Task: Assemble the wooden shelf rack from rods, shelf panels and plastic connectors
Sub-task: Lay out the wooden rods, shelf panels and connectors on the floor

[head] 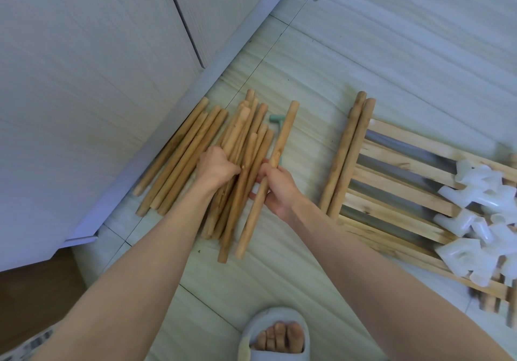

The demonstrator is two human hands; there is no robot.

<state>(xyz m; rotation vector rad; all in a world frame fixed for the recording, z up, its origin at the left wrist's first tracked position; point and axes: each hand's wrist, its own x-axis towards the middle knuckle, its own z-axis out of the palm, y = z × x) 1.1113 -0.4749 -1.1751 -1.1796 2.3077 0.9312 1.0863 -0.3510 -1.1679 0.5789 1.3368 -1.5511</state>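
Note:
A pile of several wooden rods (184, 156) lies on the tiled floor beside a white cabinet. My left hand (215, 167) is closed around a bundle of rods in the middle of the pile. My right hand (275, 187) grips one single rod (279, 142) that angles up to the right of the pile. Two longer rods (347, 153) lie apart at the right, against stacked slatted shelf panels (391, 192). White plastic connectors (481, 215) are heaped on the panels at the far right.
A small teal plastic tool (275, 120) lies on the floor behind the held rod. The white cabinet (84, 94) fills the left. My foot in a grey slipper (275, 335) stands at the bottom centre. A brown box corner (33, 299) shows at lower left.

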